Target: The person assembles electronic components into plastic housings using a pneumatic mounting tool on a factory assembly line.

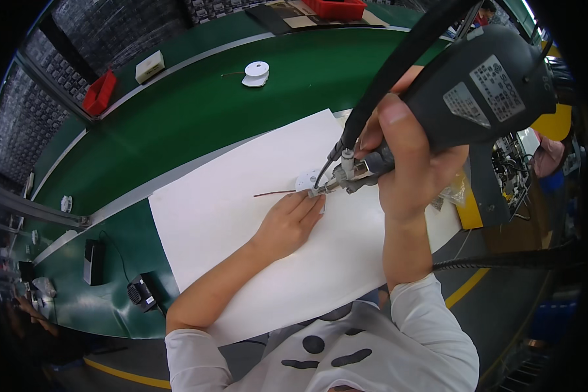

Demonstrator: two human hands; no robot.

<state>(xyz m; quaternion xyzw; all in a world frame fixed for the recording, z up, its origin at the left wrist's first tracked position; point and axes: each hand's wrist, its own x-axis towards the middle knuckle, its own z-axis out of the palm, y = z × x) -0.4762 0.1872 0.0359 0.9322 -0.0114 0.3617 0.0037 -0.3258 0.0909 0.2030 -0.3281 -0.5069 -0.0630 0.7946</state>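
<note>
My right hand [415,153] is wrapped around a black powered screwdriver [467,98], held tilted with its metal nose pointing down and left. A thick black hose runs along the tool to a fitting near its tip. That tip meets a small white round plastic part [304,179] on a white sheet [209,242]. Fingers together, my left hand [289,222] presses the near edge of this part, right beside the screwdriver tip. A thin brown wire [272,193] sticks out leftward from the part. The exact contact point is hidden by the tool and fingertips.
Across the green belt [189,98] sits another white round part [255,73] with a wire. A red bin [100,93] and a cream box [150,66] stand far left. Black devices [93,262] lie on the left bench. A yellow-and-black machine [483,199] stands right.
</note>
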